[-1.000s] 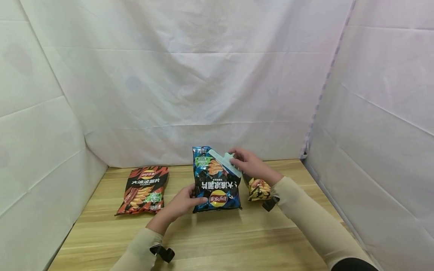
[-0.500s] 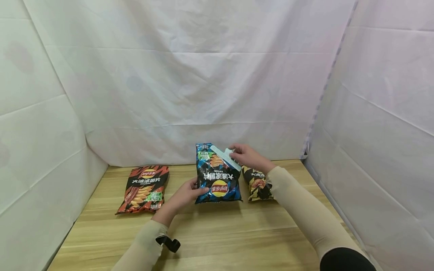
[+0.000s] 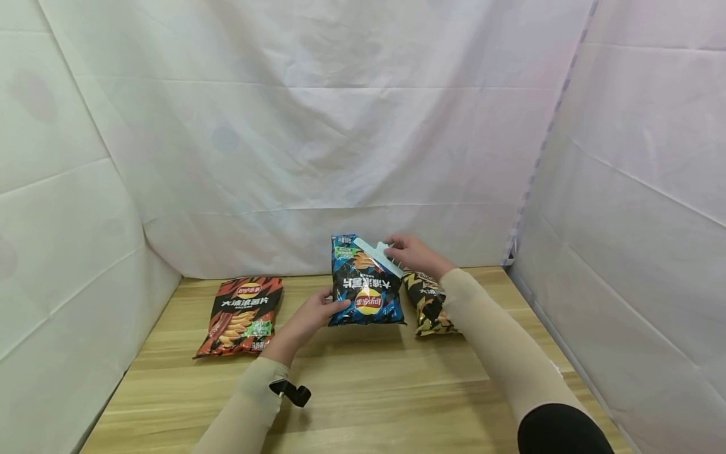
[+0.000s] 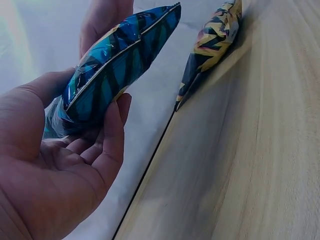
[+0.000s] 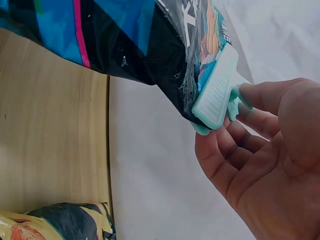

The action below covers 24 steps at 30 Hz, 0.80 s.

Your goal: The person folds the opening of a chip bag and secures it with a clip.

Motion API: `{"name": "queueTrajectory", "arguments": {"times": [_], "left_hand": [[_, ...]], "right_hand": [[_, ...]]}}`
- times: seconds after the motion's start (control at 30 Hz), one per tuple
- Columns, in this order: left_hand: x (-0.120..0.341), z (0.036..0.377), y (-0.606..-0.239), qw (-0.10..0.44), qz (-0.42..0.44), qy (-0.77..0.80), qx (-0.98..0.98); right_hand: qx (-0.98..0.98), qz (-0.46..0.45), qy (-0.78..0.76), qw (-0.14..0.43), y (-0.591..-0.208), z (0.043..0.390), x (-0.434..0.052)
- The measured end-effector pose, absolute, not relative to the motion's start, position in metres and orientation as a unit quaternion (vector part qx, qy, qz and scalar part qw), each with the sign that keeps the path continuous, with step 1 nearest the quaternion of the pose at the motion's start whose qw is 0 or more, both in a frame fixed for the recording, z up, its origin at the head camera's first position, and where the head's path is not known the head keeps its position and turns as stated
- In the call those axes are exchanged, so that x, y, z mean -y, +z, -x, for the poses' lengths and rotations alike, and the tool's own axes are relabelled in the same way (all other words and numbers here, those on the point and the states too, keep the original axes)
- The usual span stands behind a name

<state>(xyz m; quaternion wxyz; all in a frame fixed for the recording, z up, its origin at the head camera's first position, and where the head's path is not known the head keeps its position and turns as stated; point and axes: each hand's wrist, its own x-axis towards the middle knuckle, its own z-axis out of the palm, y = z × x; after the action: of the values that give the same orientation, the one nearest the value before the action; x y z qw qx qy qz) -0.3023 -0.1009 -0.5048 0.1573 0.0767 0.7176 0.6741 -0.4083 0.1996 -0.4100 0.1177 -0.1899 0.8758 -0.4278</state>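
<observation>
A blue and black chip bag (image 3: pixel 365 280) is held up over the middle of the table, its print upside down in the head view. My left hand (image 3: pixel 317 310) grips its lower left side, thumb on the front and fingers behind; the left wrist view shows the bag's sealed edge between them. Across the bag's upper right corner sits a mint-green bag clip (image 3: pixel 379 255), set at a slant. My right hand (image 3: pixel 416 255) pinches the clip's handles between thumb and fingers. In the right wrist view the clip (image 5: pixel 217 90) has the bag's corner between its bars.
To the left, a red and black chip bag (image 3: pixel 241 318) lies flat on the wooden table (image 3: pixel 363 391). A yellow and black chip bag (image 3: pixel 428 302) lies on the right, partly behind my right forearm. White cloth (image 3: pixel 317 139) hangs behind and at both sides.
Both hands have lifted the blue chip bag up and slightly away from me. More of the yellow bag shows now. The clip stays at the corner, pinched by the right hand.
</observation>
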Motion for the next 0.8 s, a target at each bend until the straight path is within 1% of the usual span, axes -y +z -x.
{"name": "queueTrajectory", "arguments": {"times": [0.27, 0.5, 0.8], "left_hand": [[0.098, 0.306, -0.505, 0.156, -0.061, 0.676, -0.718], [0.098, 0.309, -0.509, 0.157, -0.063, 0.674, -0.719], [0.097, 0.311, -0.515, 0.161, -0.073, 0.668, -0.723]], "right_hand": [[-0.879, 0.196, -0.418, 0.117, -0.419, 0.418, -0.199], [-0.873, 0.194, -0.427, 0.134, -0.428, 0.424, -0.201], [-0.876, 0.187, -0.422, 0.137, -0.435, 0.431, -0.201]]}}
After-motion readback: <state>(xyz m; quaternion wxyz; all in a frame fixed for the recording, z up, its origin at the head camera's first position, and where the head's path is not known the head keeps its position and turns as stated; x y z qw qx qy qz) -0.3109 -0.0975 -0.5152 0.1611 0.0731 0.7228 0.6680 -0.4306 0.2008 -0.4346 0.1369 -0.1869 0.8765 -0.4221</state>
